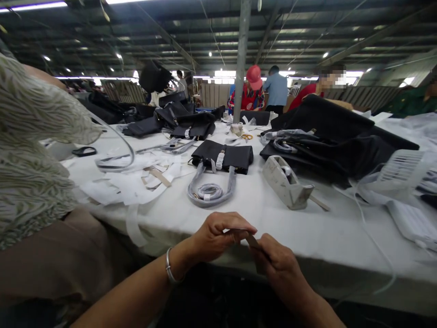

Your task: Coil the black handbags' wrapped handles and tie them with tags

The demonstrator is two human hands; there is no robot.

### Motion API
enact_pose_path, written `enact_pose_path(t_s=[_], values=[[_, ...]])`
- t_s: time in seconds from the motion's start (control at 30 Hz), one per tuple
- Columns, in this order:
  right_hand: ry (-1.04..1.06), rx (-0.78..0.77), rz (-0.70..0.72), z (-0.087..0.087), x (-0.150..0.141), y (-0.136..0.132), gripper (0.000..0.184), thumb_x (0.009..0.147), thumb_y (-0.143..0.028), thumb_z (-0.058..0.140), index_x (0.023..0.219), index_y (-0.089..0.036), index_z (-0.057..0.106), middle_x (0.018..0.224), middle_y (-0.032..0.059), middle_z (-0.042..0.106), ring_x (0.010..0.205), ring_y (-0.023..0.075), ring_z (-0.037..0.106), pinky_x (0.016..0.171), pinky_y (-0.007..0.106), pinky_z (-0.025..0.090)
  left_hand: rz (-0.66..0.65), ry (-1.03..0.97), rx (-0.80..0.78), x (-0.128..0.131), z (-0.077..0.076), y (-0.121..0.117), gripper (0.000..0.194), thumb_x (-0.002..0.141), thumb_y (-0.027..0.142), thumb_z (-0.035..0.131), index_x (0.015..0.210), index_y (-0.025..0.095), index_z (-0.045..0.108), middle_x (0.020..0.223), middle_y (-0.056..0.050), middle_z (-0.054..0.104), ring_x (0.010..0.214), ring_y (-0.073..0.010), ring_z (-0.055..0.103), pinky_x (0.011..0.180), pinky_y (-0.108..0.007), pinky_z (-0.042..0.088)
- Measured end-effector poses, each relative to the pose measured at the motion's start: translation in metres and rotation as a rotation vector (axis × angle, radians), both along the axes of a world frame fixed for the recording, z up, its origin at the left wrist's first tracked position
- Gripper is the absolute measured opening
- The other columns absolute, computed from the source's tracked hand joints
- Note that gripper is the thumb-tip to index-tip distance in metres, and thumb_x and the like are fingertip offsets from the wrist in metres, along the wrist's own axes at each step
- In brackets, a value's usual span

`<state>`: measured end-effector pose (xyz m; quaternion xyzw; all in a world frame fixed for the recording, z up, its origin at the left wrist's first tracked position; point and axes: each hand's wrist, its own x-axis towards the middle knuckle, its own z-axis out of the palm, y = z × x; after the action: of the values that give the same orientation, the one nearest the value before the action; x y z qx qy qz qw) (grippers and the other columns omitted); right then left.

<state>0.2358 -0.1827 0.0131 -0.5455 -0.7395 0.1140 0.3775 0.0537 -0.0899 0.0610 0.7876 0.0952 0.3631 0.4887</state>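
Note:
Both my hands meet just over the front edge of the white table (164,218). Between them is a bent strip of brown cardboard (252,241). My left hand (220,234), with a silver bangle at the wrist, pinches its upper end. My right hand (282,259) is closed round the lower part, which is partly hidden. Beyond my hands lies a black handbag (221,157) with a white-wrapped clasp. Its handle (232,184), covered in clear wrap, reaches toward me, and a coiled strap (208,191) rests inside the handle's loop.
A tape dispenser (285,182) stands right of the handbag, before a pile of black bags (334,132). Paper scraps (133,182) and black-handled scissors (84,151) lie left. A white plastic basket (401,171) is at right. A person in a patterned top (34,146) stands close at left.

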Motion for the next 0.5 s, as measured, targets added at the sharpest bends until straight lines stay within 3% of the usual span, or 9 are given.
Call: enact_pose_path(t_s=[0.13, 0.27, 0.4, 0.5], values=[[0.046, 0.010, -0.016, -0.001, 0.010, -0.020, 0.019, 0.096, -0.025, 0.044, 0.097, -0.023, 0.063, 0.078, 0.0022, 0.060, 0.069, 0.0137, 0.059, 0.062, 0.025, 0.048, -0.003, 0.001, 0.152, 0.009, -0.007, -0.020, 0.022, 0.094, 0.024, 0.054, 0.103, 0.013, 0.070, 0.089, -0.010, 0.071, 0.081, -0.0157, 0.066, 0.072, -0.025, 0.052], [0.156, 0.163, -0.126, 0.011, 0.010, -0.038, 0.024, 0.090, -0.025, 0.057, 0.114, -0.023, 0.060, 0.093, 0.0063, 0.063, 0.078, 0.0160, 0.061, 0.072, 0.029, 0.052, 0.001, 0.010, 0.300, 0.014, -0.013, -0.031, 0.023, 0.096, 0.025, 0.048, 0.104, 0.014, 0.066, 0.089, -0.009, 0.072, 0.081, -0.0137, 0.066, 0.075, -0.024, 0.051], [0.220, 0.340, -0.115, 0.026, -0.001, -0.048, 0.027, 0.084, -0.019, 0.065, 0.111, -0.022, 0.062, 0.093, 0.0065, 0.063, 0.085, 0.0187, 0.061, 0.076, 0.032, 0.053, 0.016, 0.076, 0.363, 0.017, -0.022, -0.040, 0.024, 0.096, 0.027, 0.044, 0.102, 0.014, 0.065, 0.083, -0.007, 0.070, 0.075, -0.0128, 0.063, 0.071, -0.023, 0.049], [0.234, 0.383, -0.048, 0.030, -0.009, -0.049, 0.022, 0.080, -0.010, 0.068, 0.099, -0.022, 0.066, 0.085, 0.0037, 0.062, 0.081, 0.0163, 0.060, 0.072, 0.029, 0.052, 0.049, 0.143, 0.390, 0.019, -0.026, -0.048, 0.025, 0.094, 0.026, 0.043, 0.097, 0.015, 0.065, 0.073, -0.004, 0.066, 0.066, -0.0123, 0.058, 0.065, -0.022, 0.044]])
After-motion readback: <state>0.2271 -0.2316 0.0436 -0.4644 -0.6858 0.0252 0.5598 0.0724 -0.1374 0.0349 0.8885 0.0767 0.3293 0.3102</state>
